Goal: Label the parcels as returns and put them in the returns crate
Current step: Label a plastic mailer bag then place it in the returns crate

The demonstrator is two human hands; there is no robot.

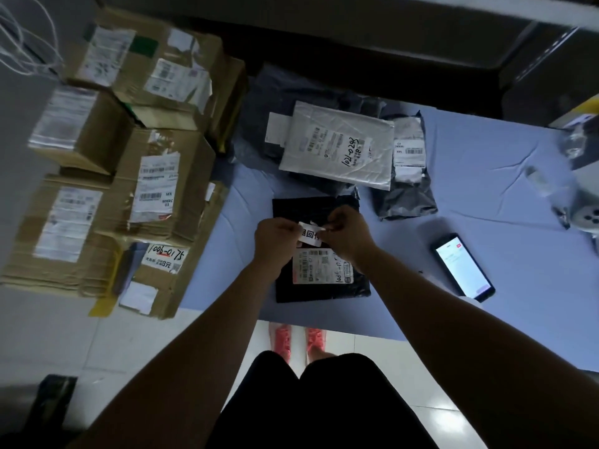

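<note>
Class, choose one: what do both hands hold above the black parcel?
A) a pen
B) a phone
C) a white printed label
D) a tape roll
C: left hand and right hand pinch the white printed label over the black parcel.

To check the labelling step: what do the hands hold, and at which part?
The left hand and right hand pinch the white label by its two ends.

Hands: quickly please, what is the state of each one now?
Left hand: closed, pinching the left end of the white label.
Right hand: closed, pinching the right end of the white label, above the black parcel.
</note>
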